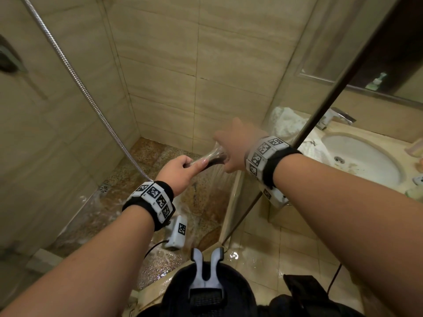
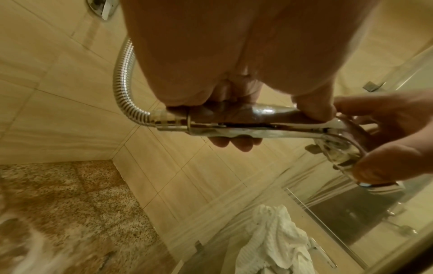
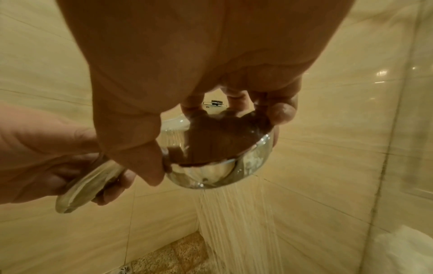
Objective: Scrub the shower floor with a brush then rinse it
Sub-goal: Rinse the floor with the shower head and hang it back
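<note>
A chrome hand shower (image 1: 207, 157) hangs over the speckled brown shower floor (image 1: 146, 154). My left hand (image 1: 180, 171) grips its handle (image 2: 246, 126), fingers curled round it. My right hand (image 1: 233, 147) holds the round spray head (image 3: 218, 157), thumb and fingers round its rim (image 2: 346, 155). Water streams (image 3: 234, 222) fall from the head onto the wet floor (image 2: 58, 204) near the glass. The ribbed metal hose (image 1: 75, 76) runs from the handle up the left wall (image 2: 121, 77). No brush is in view.
A round floor drain (image 1: 104, 188) sits at the left wall's foot. A glass partition with a metal rail (image 1: 338, 85) stands right of the stall. Behind it are a white towel (image 2: 274, 239), a washbasin (image 1: 364, 156) and a tap (image 1: 336, 116). Water pools on the tiles (image 1: 251, 257) outside.
</note>
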### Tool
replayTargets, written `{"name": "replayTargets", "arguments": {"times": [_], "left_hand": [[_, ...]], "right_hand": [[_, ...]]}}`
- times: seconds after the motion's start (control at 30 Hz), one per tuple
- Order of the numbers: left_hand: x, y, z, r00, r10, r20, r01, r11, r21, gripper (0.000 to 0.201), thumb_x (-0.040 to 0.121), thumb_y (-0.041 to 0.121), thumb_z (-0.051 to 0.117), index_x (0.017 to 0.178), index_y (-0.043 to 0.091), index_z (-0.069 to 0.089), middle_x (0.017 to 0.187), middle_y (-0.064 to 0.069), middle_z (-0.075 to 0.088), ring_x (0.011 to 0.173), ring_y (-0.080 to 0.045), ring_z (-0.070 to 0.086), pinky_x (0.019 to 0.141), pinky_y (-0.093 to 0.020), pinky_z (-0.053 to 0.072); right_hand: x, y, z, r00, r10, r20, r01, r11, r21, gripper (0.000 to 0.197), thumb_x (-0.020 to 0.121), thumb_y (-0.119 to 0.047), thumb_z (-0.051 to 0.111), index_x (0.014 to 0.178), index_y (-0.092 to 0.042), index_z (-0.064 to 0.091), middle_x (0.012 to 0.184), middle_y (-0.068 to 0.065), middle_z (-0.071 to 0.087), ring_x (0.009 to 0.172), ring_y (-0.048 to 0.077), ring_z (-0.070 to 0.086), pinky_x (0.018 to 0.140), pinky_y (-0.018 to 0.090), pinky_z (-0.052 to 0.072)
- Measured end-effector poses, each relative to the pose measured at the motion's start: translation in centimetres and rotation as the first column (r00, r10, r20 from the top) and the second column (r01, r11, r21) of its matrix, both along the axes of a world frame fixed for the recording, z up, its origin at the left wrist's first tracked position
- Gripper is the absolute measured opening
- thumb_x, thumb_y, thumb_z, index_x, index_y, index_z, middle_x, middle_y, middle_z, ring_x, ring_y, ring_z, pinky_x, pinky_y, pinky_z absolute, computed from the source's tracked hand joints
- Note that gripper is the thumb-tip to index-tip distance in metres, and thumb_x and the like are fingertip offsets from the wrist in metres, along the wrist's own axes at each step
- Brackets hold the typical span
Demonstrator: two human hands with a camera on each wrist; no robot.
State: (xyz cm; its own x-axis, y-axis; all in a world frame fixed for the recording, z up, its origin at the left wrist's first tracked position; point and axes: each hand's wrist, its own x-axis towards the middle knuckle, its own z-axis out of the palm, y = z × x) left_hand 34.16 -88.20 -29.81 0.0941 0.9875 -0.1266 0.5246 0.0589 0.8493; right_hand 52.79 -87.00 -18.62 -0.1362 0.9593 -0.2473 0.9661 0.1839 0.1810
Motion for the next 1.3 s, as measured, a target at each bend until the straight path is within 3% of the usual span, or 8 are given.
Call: {"name": "replayTargets", "arguments": {"times": [0.1,0.33,0.57,0.97,1.3], "left_hand": [[-0.1,0.3,0.9,1.000,0.011,0.010,-0.011,1.000,0.006,0.061,0.085,0.072,0.060,0.090,0.011,0.059,0.069,0.006,0.051,0.059,-0.012,0.046,0.057,-0.031,0.035],[-0.2,0.8,2.2,0.999,0.019,0.026,-0.020,1.000,0.024,0.054,0.084,0.074,0.060,0.081,0.020,0.055,0.068,0.007,0.052,0.060,-0.012,0.047,0.057,-0.031,0.036],[0.1,1.0,2.6,1.000,-0.005,0.010,0.005,1.000,0.021,0.052,0.087,0.072,0.058,0.085,0.020,0.058,0.070,0.007,0.054,0.061,-0.012,0.048,0.056,-0.029,0.035],[0.4,1.6,2.5,0.999,0.009,0.033,-0.011,0.998,0.058,0.060,0.088,0.069,0.059,0.095,0.010,0.062,0.068,0.007,0.054,0.059,-0.011,0.048,0.055,-0.029,0.036],[0.2,2.6,3.6,0.999,0.008,0.040,-0.012,0.994,0.107,0.053,0.087,0.071,0.059,0.092,0.019,0.063,0.069,0.008,0.057,0.057,-0.009,0.050,0.054,-0.028,0.037]], "right_hand": [[-0.2,0.2,1.1,1.000,0.027,0.002,-0.027,0.998,0.050,0.069,0.063,-0.054,0.082,0.121,-0.044,0.046,0.107,0.000,0.031,0.095,0.027,0.047,0.074,0.040,0.047],[-0.6,0.5,3.0,0.999,0.043,0.016,-0.044,0.996,0.083,0.074,0.065,-0.052,0.083,0.127,-0.046,0.044,0.114,0.002,0.035,0.102,0.028,0.048,0.080,0.043,0.048],[-0.6,0.5,3.5,0.999,0.030,0.040,-0.033,0.996,0.078,0.074,0.066,-0.052,0.083,0.128,-0.046,0.043,0.116,0.002,0.035,0.104,0.028,0.048,0.085,0.045,0.050],[-0.6,1.0,3.7,0.998,0.033,0.056,-0.039,0.994,0.100,0.074,0.067,-0.050,0.082,0.130,-0.045,0.043,0.119,0.003,0.036,0.104,0.028,0.048,0.083,0.042,0.047],[-0.8,1.4,5.4,0.997,0.045,0.064,-0.055,0.987,0.153,0.078,0.066,-0.048,0.083,0.132,-0.045,0.042,0.118,0.003,0.037,0.104,0.029,0.048,0.085,0.042,0.048]]}}
